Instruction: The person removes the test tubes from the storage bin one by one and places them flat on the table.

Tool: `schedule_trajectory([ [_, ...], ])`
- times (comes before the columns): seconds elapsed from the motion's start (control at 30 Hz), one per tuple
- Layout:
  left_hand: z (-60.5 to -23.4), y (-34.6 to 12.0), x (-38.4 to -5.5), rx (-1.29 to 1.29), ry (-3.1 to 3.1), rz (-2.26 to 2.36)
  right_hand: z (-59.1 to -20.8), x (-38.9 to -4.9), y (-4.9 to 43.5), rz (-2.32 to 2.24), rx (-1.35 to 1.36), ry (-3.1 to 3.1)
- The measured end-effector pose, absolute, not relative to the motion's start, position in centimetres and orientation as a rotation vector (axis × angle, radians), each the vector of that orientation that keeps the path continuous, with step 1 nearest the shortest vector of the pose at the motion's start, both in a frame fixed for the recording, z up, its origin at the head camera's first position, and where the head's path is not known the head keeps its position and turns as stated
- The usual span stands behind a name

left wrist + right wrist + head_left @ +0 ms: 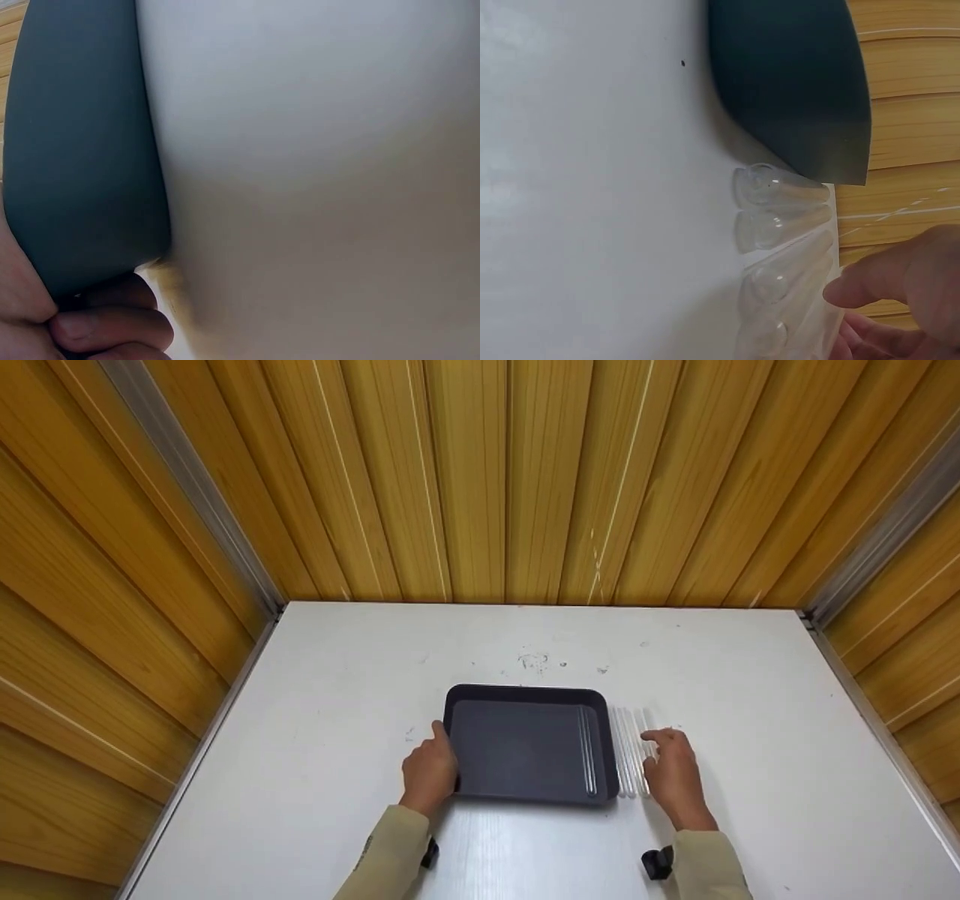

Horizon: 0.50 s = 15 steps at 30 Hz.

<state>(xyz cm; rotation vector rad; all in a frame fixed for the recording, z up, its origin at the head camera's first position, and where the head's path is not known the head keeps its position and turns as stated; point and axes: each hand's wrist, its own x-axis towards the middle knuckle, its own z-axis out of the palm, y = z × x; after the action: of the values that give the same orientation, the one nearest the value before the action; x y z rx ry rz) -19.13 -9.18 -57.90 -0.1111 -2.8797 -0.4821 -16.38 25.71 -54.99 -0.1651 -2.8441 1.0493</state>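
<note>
A dark grey rectangular tray lies on the white table. My left hand grips its left side, thumb up along the rim and fingers curled at the tray wall in the left wrist view. Clear test tubes lie lengthwise inside the tray along its right wall. Just outside that wall, several more clear test tubes lie side by side, rounded ends toward me. Over the rightmost ones hovers my right hand, thumb and index finger apart. Its thumb overlaps the tubes' far part in the right wrist view.
The white table has small dark marks behind the tray. Wood-patterned panels rise at the back and both sides, with metal strips in the corners. A black wrist camera sits at the right sleeve.
</note>
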Motion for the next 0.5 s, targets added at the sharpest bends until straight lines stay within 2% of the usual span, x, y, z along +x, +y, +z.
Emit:
schedule_trajectory([
  [0.5, -57.79, -9.13, -19.18, -0.097, -2.9, -0.494, -55.28, -16.31, 25.53, 1.022, -0.164, -2.805],
])
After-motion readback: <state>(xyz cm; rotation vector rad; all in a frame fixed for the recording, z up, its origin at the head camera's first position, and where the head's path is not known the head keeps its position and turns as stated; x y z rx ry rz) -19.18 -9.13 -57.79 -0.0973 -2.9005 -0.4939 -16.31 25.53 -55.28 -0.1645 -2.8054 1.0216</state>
